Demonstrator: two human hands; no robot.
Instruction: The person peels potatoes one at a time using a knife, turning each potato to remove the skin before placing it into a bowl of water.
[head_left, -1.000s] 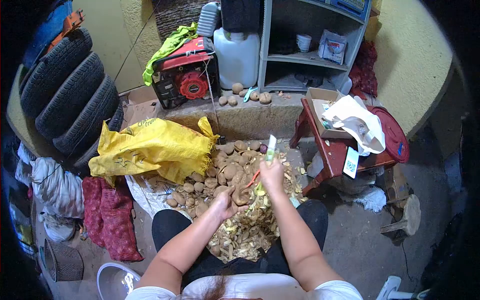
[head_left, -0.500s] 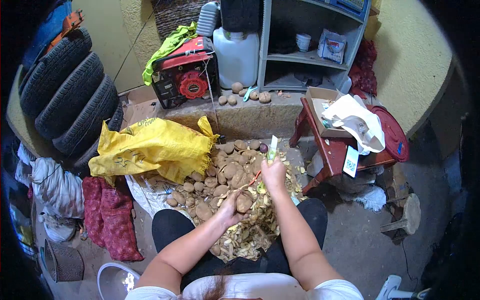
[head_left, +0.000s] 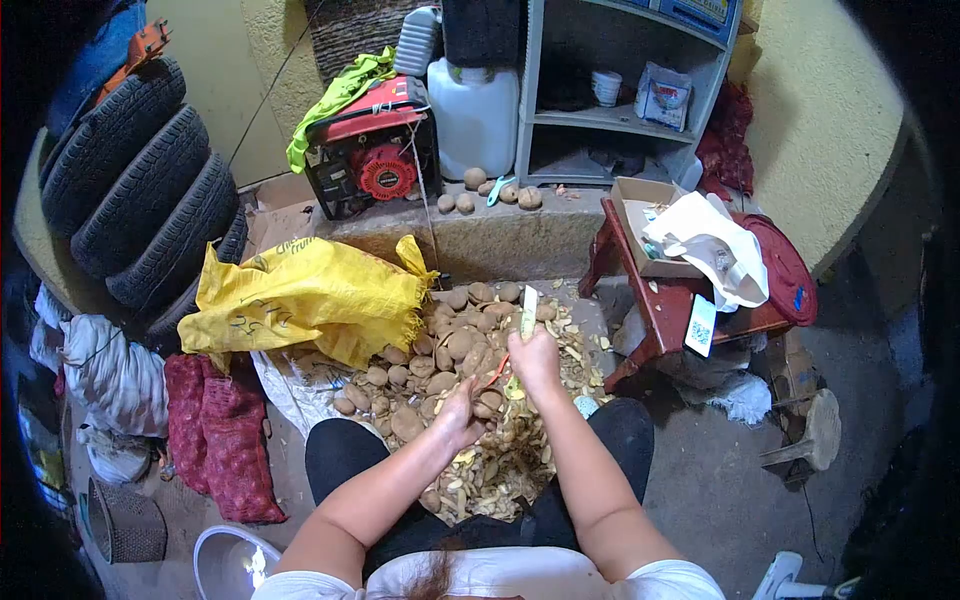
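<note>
My left hand (head_left: 461, 414) is closed around a brown potato (head_left: 488, 405), low over the heap. In my right hand (head_left: 535, 362) is a peeler (head_left: 529, 308), its pale flat handle end sticking up beyond the fist. A thin red-orange part (head_left: 499, 370) shows between that fist and the potato; its exact shape is too small to make out. Just below my right hand hangs a yellowish strip of peel (head_left: 514, 388). Under both hands lie loose peelings (head_left: 490, 470), with unpeeled potatoes (head_left: 460, 345) heaped beyond them.
A yellow sack (head_left: 310, 300) lies left of the potatoes, near red net bags (head_left: 225, 440). At right stands a red wooden table (head_left: 650, 320) with a box (head_left: 630, 225) and a phone (head_left: 700, 325). Potatoes and a turquoise-handled tool (head_left: 499, 190) lie on the back ledge.
My right hand has moved down and slightly left with the peeler, closer to the potato. The left hand stays nearly in place, still gripping the potato.
</note>
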